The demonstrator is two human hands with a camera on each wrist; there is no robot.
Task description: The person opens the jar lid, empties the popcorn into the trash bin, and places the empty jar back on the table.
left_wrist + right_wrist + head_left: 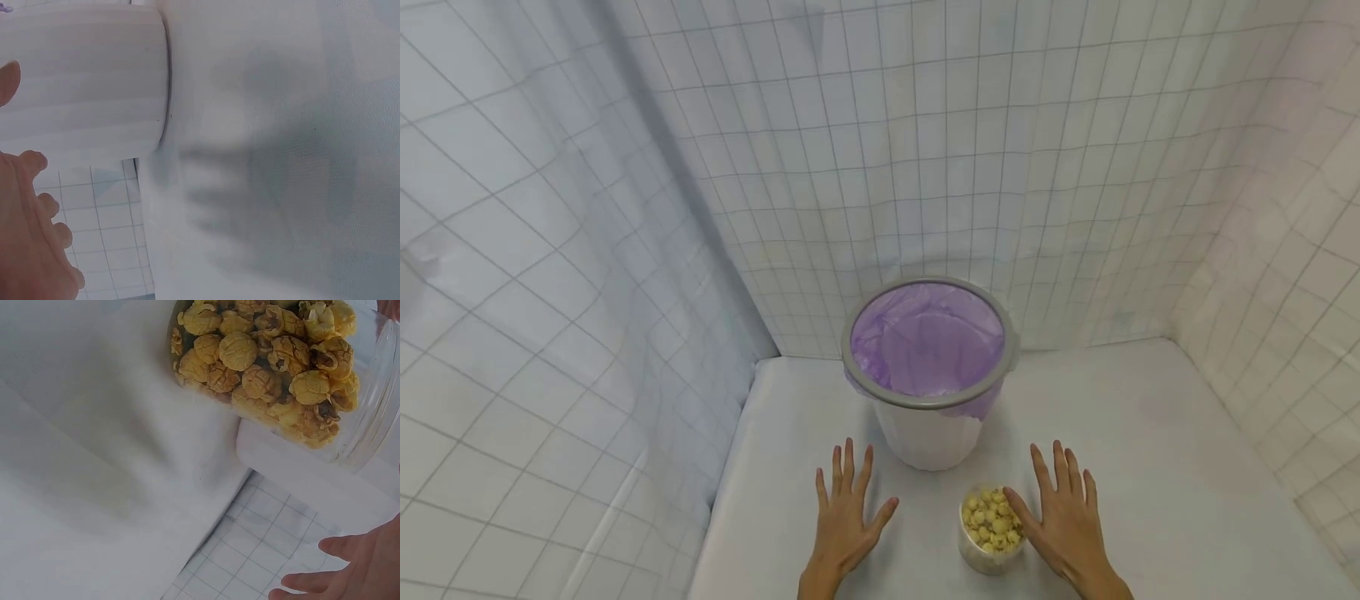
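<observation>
A clear plastic jar of popcorn (pixel 989 533) stands upright on the white surface, its top uncovered. My right hand (pixel 1066 521) hovers just right of it with spread fingers, the thumb overlapping the jar's rim in the head view; whether it touches cannot be told. In the right wrist view the popcorn jar (pixel 269 369) shows close up, with the fingertips (pixel 337 547) apart from it at the lower right. My left hand (pixel 844 521) is held over the surface left of the jar, fingers spread, holding nothing. Its fingers (pixel 47 205) also appear in the left wrist view.
Behind the hands stands a white bin (pixel 928 429) with a grey rim ring and a purple bag liner (pixel 936 342) inside. White cloth walls with a grid pattern (pixel 955 150) enclose the white surface (pixel 1150 450) at the back and both sides.
</observation>
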